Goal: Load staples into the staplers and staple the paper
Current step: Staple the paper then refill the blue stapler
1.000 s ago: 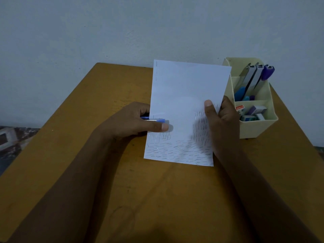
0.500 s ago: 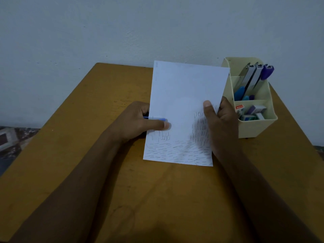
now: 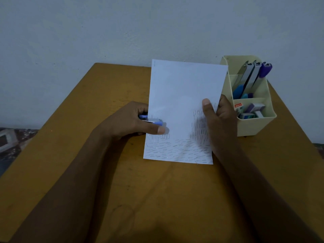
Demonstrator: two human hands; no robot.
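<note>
Left grip (image 3: 129, 120) squeezes a small blue stapler (image 3: 158, 122) onto thin staple-studded paper (image 3: 184, 88); right grip (image 3: 220, 116) pinches its edge.

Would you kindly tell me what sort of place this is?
Probably a home or office desk: a wooden table against a bare wall, with a cream organizer holding staplers and small boxes.

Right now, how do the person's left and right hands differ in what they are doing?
The left hand grips a small blue stapler at the left edge of the white paper sheet; the right hand pinches its right edge, holding no tool. The left thumb points rightward across the sheet; the right thumb points up it. Both meet the same sheet.
</note>
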